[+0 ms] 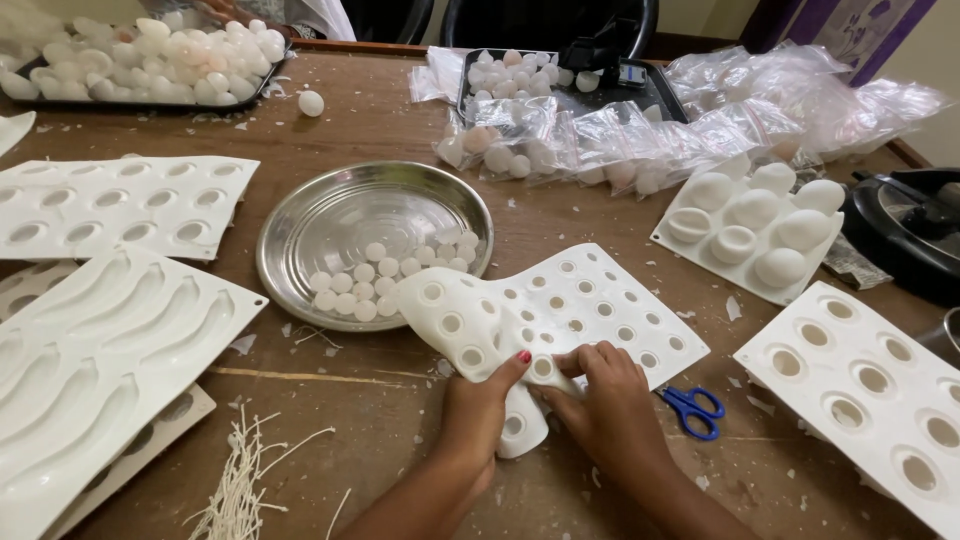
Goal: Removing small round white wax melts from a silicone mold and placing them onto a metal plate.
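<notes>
Both hands low at centre, working a flexible white mould sheet with many small round cavities. Left hand under the sheet's near edge, grip clamped on it, thumb on top, folding the corner up and back. Right hand just beside, fingers pressed onto the same edge, grip closed on the sheet. Sheet partly flat on brown tabletop, its left end curled over rim of round steel plate. Small white balls clustered in plate's near half. Blue-handled scissors just right of right hand. Large white banana-shaped mould at left, oval-cavity mould behind it. Egg-shape mould at right rear; clear plastic bags of pale pieces beyond. String offcuts near bottom edge.
</notes>
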